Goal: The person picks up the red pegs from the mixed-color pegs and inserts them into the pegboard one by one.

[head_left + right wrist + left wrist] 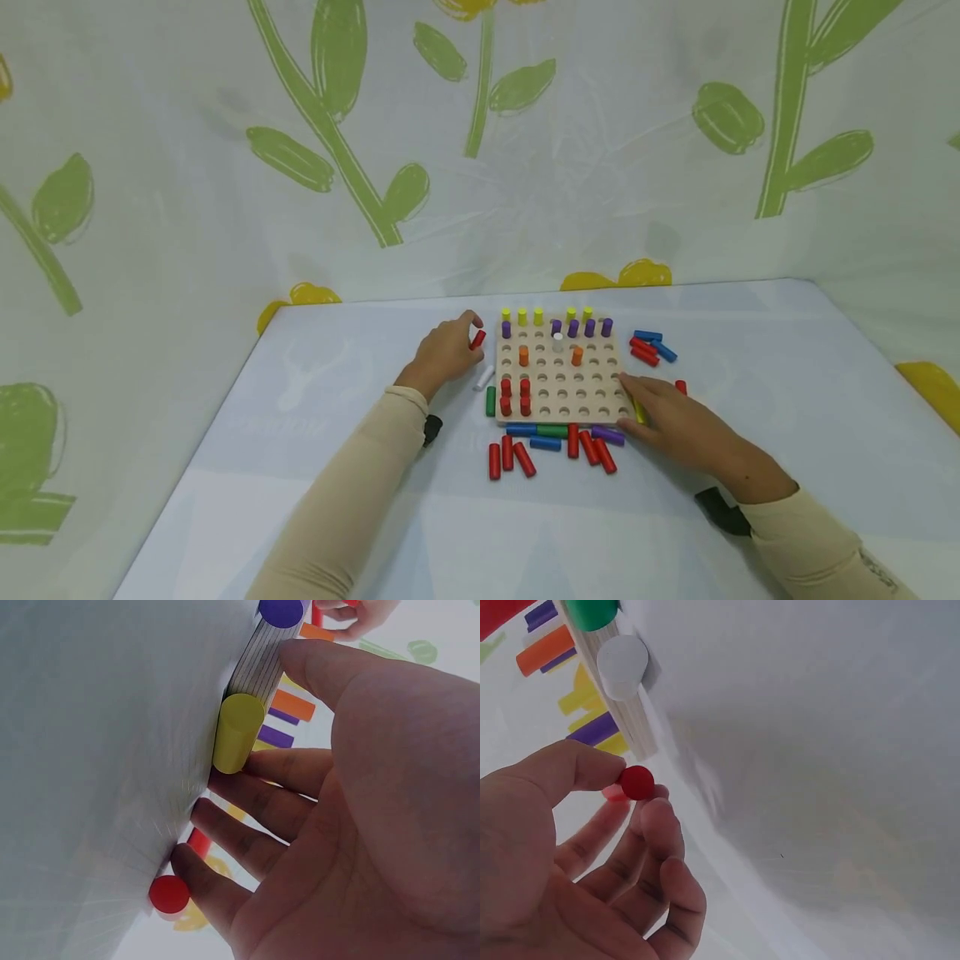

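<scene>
My left hand (pixel 446 354) pinches a red peg (pixel 638 783) between thumb and fingertips, just left of a wooden pegboard (pixel 552 402). Yellow and purple pegs stand in the board's far rows. Two orange pegs and a white peg (pixel 558 342) stand nearer, and several red pegs (pixel 525 406) fill holes at the near left corner. At the near right corner, my right hand (pixel 686 421) touches the board with thumb and finger, its fingers extended. A yellow peg (pixel 238 735) lies along the board's right side, by those fingers.
Loose red, blue, green and purple pegs lie along the board's near edge, including a purple peg (pixel 608 436). A white peg (pixel 484 378) and a green peg (pixel 491 402) lie left. Red and blue pegs (pixel 648 336) lie right. A patterned curtain (pixel 570 167) hangs behind the table.
</scene>
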Demonstrator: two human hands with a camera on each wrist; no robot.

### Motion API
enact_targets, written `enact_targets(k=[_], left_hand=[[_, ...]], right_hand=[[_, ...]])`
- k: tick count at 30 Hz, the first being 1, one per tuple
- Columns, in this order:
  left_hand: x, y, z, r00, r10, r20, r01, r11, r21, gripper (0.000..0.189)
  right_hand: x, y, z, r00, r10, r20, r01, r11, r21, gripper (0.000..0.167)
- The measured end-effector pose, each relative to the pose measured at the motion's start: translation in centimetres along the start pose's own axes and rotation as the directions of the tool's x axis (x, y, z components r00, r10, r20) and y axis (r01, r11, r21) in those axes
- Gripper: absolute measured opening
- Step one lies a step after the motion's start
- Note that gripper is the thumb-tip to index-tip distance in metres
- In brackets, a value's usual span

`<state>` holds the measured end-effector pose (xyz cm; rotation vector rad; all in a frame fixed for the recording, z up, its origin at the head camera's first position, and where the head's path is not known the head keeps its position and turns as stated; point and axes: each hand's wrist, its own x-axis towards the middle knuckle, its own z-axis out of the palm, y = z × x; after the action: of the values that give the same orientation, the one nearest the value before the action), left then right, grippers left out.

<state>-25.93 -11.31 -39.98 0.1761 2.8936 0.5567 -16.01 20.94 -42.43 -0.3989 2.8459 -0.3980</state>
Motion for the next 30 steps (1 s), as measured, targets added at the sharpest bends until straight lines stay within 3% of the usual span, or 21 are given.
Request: enact_targets(k=[10, 21, 30], left_hand=[[-1.6, -0.3, 0.0, 0.996, 0.011, -0.094, -0.024, 0.990, -0.142, 0.040], [-3.5, 1.7, -0.1, 0.989, 0.032, -0.145, -0.067, 0.967, -0.247, 0.040], [-5.3, 3.3, 0.3, 0.977, 0.135, -0.162, -0.178, 0.942, -0.286, 0.041]], right_hand=[[0.0, 0.0, 0.0, 1.000, 0.000, -0.008, 0.000, 1.000, 0.002, 0.083], [0.1, -0.1, 0.0, 1.000, 0.000, -0.015, 0.000, 1.000, 0.004, 0.083], [0.1, -0.2, 0.1, 1.000, 0.006, -0.002, -0.006, 1.000, 0.008, 0.083]])
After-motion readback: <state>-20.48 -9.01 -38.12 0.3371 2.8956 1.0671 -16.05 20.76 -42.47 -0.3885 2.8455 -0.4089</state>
